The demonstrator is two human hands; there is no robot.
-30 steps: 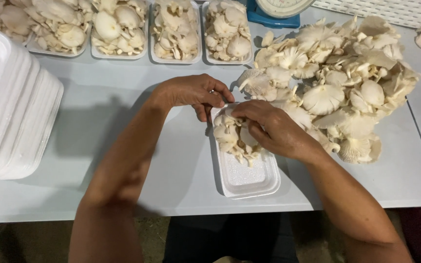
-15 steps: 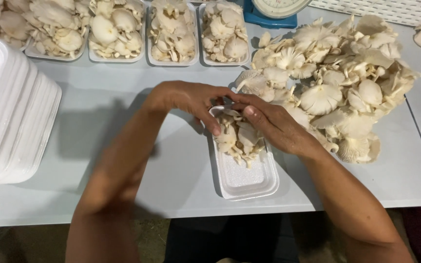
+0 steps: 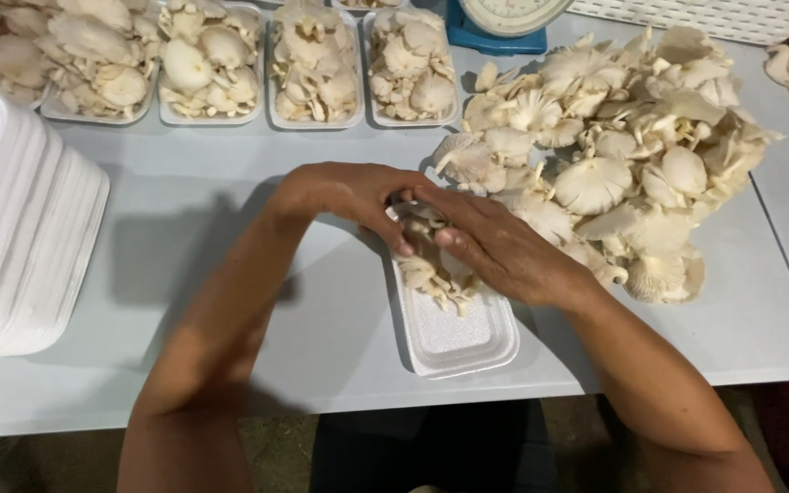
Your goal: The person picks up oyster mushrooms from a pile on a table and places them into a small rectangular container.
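While your left hand [image 3: 349,196] and right hand [image 3: 495,246] press together on mushrooms [image 3: 431,269] in the near tray [image 3: 458,342], a loose heap [image 3: 614,164] lies right.

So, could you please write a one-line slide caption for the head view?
Both hands, left and right, press mushrooms into a foam tray beside a loose pile.

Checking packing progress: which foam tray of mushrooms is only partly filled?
The tray under both hands, at the table's near edge: its near half is bare foam. The trays in the far row are heaped full.
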